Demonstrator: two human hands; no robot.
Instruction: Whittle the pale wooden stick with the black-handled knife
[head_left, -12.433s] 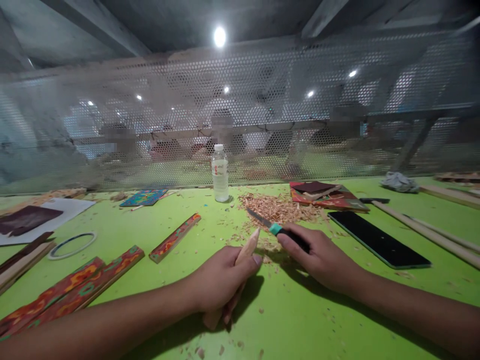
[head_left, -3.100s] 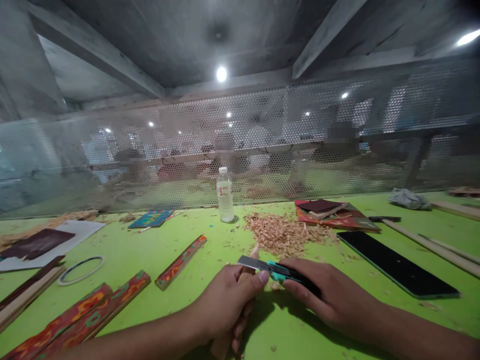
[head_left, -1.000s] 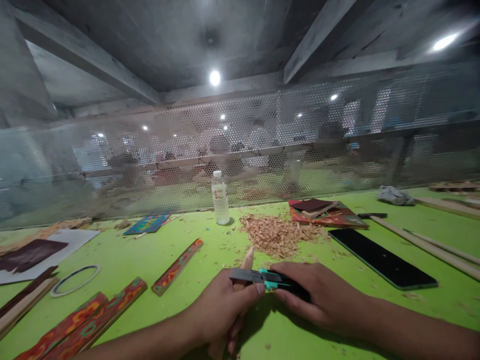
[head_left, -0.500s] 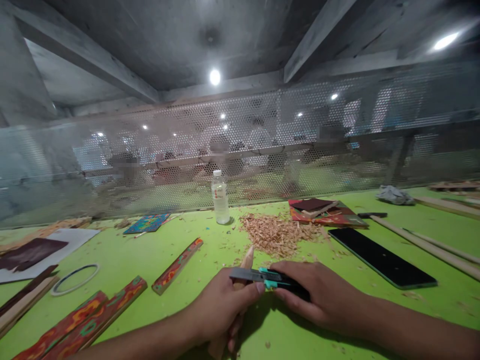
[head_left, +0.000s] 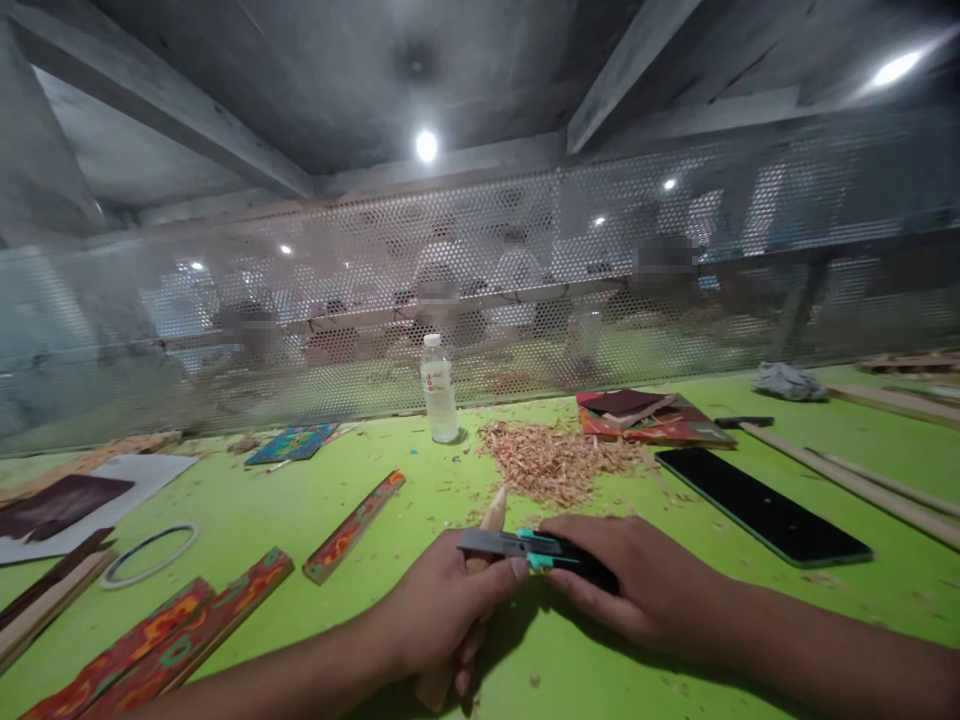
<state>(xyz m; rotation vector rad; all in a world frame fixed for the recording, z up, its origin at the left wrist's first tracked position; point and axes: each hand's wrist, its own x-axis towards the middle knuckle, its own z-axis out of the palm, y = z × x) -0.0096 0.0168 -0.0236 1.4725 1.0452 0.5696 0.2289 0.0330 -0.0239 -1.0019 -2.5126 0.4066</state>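
Observation:
My left hand (head_left: 454,600) is wrapped round a wooden stick (head_left: 495,510) whose pale upper end is whittled to a point. In my right hand (head_left: 626,580) is a black and teal utility knife (head_left: 559,555). Its grey blade end lies across the stick, over the left hand's fingers, and the left thumb rests against the knife. Just beyond the stick's tip spreads a heap of wood shavings (head_left: 559,460) on the green table (head_left: 262,660).
A water bottle (head_left: 439,395) stands behind the shavings. To the right lie a black phone (head_left: 761,505), long wooden sticks (head_left: 847,485) and a red painted board (head_left: 701,430). Painted strips (head_left: 356,525) and a white ring (head_left: 150,555) lie left. A perforated screen (head_left: 360,330) closes off the back.
Both hands, the stick and the knife keep nearly the same pose. The whole view has shifted very slightly.

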